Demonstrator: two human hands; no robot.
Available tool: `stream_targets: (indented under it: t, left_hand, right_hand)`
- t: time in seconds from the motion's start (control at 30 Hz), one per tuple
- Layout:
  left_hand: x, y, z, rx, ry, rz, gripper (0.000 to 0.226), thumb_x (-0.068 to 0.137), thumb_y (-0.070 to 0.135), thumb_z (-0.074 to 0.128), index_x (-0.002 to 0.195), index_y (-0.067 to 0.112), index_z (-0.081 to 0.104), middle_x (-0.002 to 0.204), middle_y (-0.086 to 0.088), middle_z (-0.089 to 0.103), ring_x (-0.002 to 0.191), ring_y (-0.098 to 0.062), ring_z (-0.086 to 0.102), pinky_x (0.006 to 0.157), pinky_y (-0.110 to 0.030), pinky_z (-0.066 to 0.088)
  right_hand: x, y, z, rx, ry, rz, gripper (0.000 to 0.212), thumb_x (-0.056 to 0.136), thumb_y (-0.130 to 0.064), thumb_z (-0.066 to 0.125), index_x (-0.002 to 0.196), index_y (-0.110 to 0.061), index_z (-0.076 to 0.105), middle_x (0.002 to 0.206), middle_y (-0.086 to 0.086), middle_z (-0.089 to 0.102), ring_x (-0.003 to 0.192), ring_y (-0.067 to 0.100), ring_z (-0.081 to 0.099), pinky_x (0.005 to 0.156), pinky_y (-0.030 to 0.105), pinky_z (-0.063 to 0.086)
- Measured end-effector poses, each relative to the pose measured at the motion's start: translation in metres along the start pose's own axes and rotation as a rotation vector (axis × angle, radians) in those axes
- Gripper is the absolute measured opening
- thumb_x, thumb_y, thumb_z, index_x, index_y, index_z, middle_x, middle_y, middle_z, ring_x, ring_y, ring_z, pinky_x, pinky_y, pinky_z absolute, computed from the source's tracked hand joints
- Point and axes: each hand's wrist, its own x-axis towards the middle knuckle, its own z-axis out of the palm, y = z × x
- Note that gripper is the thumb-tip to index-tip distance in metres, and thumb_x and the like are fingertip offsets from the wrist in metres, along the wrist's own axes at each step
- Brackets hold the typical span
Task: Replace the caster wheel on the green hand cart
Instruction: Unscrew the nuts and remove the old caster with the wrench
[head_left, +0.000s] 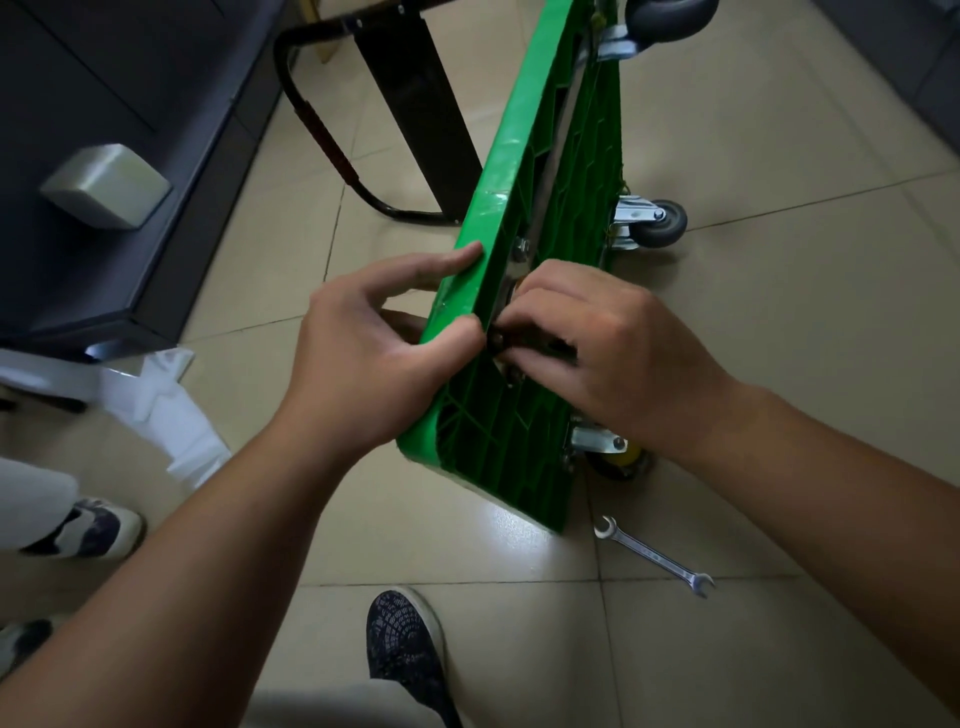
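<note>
Green cart (524, 171) stood on edge between my hands. My left hand (363, 358) clamped its rim, and my right hand (608, 343) curled its fingers round a small metal fitting (497, 340) on the underside. A yellow caster wheel (618, 460) sat under my right wrist, with a wrench (654, 556) on the tiles nearer me.

Your right hand (597, 338) covered nearly all of the small dark part (497, 340) it pinched against the green cart (524, 171); you couldn't tell what it was. Just below that grip, your wrist hid most of the yellow caster (621, 460).
</note>
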Motion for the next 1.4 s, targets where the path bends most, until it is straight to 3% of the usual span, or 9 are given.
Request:
stream_targets:
  t: [0.13, 0.27, 0.43, 0.57, 0.73, 0.97, 1.17, 1.27, 1.4]
  left_hand:
    - [0.001, 0.001, 0.001, -0.001, -0.005, -0.007, 0.047, 0.077, 0.023, 0.074, 0.123, 0.032, 0.074, 0.115, 0.013, 0.075, 0.077, -0.015, 0.077, 0.066, -0.043, 0.065]
    - [0.002, 0.000, 0.000, -0.006, -0.029, 0.008, 0.048, 0.078, 0.027, 0.074, 0.126, 0.029, 0.072, 0.119, 0.011, 0.073, 0.080, -0.014, 0.077, 0.065, -0.039, 0.065]
    - [0.001, 0.001, -0.001, -0.004, -0.028, 0.007, 0.048, 0.079, 0.025, 0.074, 0.126, 0.029, 0.072, 0.119, 0.012, 0.072, 0.081, -0.012, 0.077, 0.064, -0.037, 0.065]
    - [0.000, 0.002, 0.000, -0.012, -0.027, 0.001, 0.047, 0.079, 0.021, 0.073, 0.126, 0.028, 0.072, 0.118, 0.009, 0.074, 0.079, -0.014, 0.077, 0.065, -0.040, 0.065]
    - [0.000, 0.002, 0.000, -0.011, -0.030, 0.007, 0.047, 0.080, 0.023, 0.072, 0.127, 0.027, 0.071, 0.121, 0.010, 0.072, 0.082, -0.013, 0.077, 0.065, -0.038, 0.065]
    - [0.001, -0.001, 0.000, -0.016, -0.033, 0.014, 0.051, 0.076, 0.033, 0.073, 0.127, 0.031, 0.071, 0.123, 0.012, 0.071, 0.080, -0.013, 0.077, 0.063, -0.037, 0.065]
    - [0.002, -0.004, -0.001, -0.001, -0.030, 0.016, 0.052, 0.076, 0.037, 0.073, 0.127, 0.034, 0.071, 0.125, 0.011, 0.071, 0.083, -0.015, 0.078, 0.065, -0.039, 0.065]
    - [0.001, -0.003, -0.001, -0.014, -0.028, 0.008, 0.051, 0.076, 0.035, 0.073, 0.127, 0.034, 0.072, 0.124, 0.011, 0.071, 0.082, -0.015, 0.078, 0.064, -0.040, 0.065]
    - [0.001, -0.002, 0.000, -0.025, -0.034, 0.007, 0.051, 0.076, 0.034, 0.073, 0.127, 0.032, 0.072, 0.124, 0.011, 0.071, 0.081, -0.016, 0.078, 0.062, -0.040, 0.065]
  right_hand:
    - [0.003, -0.004, -0.005, 0.144, 0.004, 0.225, 0.026, 0.085, -0.038, 0.076, 0.092, -0.013, 0.072, 0.095, -0.001, 0.061, 0.074, 0.007, 0.055, 0.065, 0.022, 0.047]
    - [0.008, -0.006, -0.003, 0.112, -0.035, 0.238, 0.017, 0.089, -0.029, 0.074, 0.089, -0.012, 0.074, 0.092, 0.001, 0.061, 0.073, 0.008, 0.053, 0.066, 0.030, 0.049]
    - [0.009, -0.006, -0.004, 0.180, -0.053, 0.257, 0.011, 0.083, -0.017, 0.080, 0.090, -0.012, 0.072, 0.090, -0.004, 0.061, 0.074, 0.004, 0.052, 0.069, 0.022, 0.047]
    - [0.004, -0.011, 0.002, 0.119, -0.028, 0.147, 0.015, 0.081, -0.006, 0.078, 0.094, -0.006, 0.070, 0.094, 0.005, 0.064, 0.085, 0.017, 0.060, 0.076, 0.031, 0.050]
    - [-0.003, -0.007, -0.003, 0.167, 0.112, 0.284, 0.024, 0.083, -0.032, 0.080, 0.093, -0.013, 0.069, 0.090, -0.004, 0.058, 0.072, 0.005, 0.053, 0.066, 0.012, 0.041]
    - [-0.003, -0.004, 0.002, 0.110, 0.010, 0.267, 0.020, 0.089, -0.031, 0.075, 0.092, -0.011, 0.074, 0.093, 0.002, 0.060, 0.082, 0.014, 0.057, 0.069, 0.033, 0.050]
    - [-0.003, -0.007, 0.006, 0.149, 0.034, 0.261, 0.013, 0.083, -0.017, 0.081, 0.090, -0.009, 0.073, 0.091, 0.000, 0.062, 0.079, 0.004, 0.050, 0.072, 0.021, 0.045]
    - [-0.004, -0.009, 0.006, 0.145, 0.048, 0.230, 0.014, 0.082, -0.012, 0.081, 0.092, -0.006, 0.073, 0.092, 0.003, 0.063, 0.082, 0.008, 0.054, 0.073, 0.022, 0.047]
    - [-0.008, -0.013, 0.001, 0.157, 0.131, 0.347, 0.022, 0.083, -0.034, 0.080, 0.090, -0.014, 0.073, 0.089, -0.003, 0.060, 0.076, 0.005, 0.053, 0.066, 0.026, 0.049]
